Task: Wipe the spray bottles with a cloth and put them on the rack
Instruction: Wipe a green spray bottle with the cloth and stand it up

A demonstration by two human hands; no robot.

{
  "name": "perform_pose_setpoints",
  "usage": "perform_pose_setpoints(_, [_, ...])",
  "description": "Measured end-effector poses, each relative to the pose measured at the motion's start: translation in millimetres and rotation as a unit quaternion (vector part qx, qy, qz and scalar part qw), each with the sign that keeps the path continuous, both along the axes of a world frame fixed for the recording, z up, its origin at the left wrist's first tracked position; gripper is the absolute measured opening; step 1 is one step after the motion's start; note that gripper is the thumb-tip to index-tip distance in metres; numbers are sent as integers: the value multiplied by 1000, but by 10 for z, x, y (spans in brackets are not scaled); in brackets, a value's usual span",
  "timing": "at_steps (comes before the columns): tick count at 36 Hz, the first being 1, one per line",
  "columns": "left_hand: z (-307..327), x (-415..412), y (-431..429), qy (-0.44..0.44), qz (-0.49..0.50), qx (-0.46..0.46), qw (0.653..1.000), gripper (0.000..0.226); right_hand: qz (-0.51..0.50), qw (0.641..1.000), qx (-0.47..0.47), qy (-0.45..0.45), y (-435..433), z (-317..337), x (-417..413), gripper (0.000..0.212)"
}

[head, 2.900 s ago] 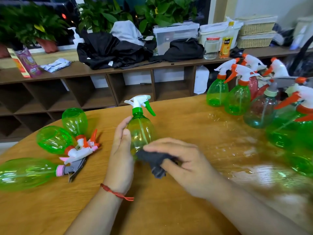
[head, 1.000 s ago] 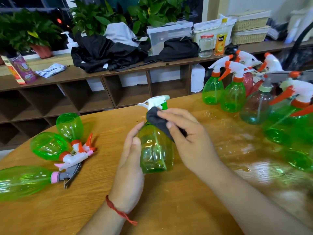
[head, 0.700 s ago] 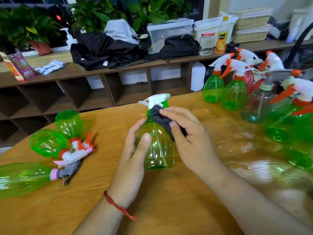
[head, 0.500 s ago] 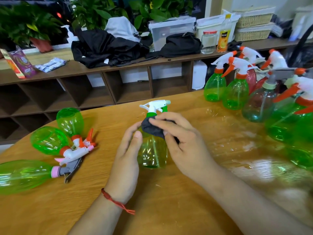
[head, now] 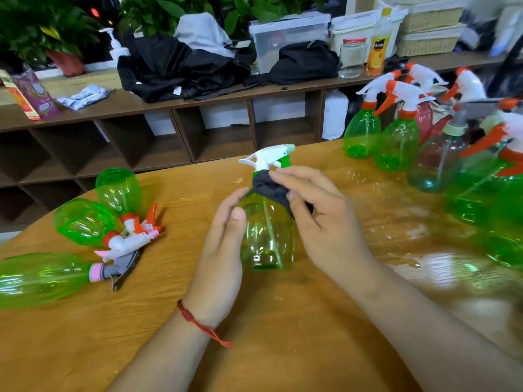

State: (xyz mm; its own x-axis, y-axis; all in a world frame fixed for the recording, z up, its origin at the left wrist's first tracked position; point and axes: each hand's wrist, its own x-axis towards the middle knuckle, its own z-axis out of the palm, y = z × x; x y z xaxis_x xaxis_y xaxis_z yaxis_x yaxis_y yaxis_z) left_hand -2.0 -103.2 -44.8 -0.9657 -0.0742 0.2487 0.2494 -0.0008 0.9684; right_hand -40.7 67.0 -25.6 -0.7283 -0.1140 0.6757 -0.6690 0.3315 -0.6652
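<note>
Just one cloth [head: 271,188], three bottles [head: 83,222] flat.

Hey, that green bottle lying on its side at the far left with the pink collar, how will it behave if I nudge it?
Probably light: the bottle looks empty and thin-walled. Its round body lies on the table, so it may roll, though the grey trigger would likely stop it soon. Smooth plastic could be slippery.
</note>
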Motion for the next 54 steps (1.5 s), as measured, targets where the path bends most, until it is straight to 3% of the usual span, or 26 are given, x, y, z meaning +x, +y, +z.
perform_pose_setpoints(8, [20,37,34,-4,54,-75,996,40,12,999,40,30,-40,-48,36,45])
perform_pose_setpoints(20, [52,-63,-102,-32,95,128,987,37,99,967,200,123,-98,-153,305,41])
perform_pose_setpoints(25, [39,-59,-78,-26,61,128,990,34,84,975,157,130,-45,-135,257,41])
perform_pose_setpoints(30, [6,-11,-31,5,32,19,999,39,31,998,42,46,-44,-42,114,37])
perform_pose_setpoints(33, [6,33,38,28,34,-72,996,42,8,1000,5,-5,-20,41,10,39])
perform_pose_setpoints(35, [5,42,60,30,42,-83,995,42,12,1000,-1,-14,-20,67,6,40])
perform_pose_setpoints(42, [11,38,73,-6,59,75,995,40,45,997,45,48,-27,7,114,41])
perform_pose_setpoints(46, [110,17,37,-51,62,190,979,41,96,981,129,111,-46,-129,221,34])
perform_pose_setpoints(50, [142,27,17,-56,48,204,976,43,122,975,142,123,-29,-179,231,33])
perform_pose_setpoints(54, [111,28,33,-41,61,151,986,41,112,989,65,76,-25,-144,201,38])
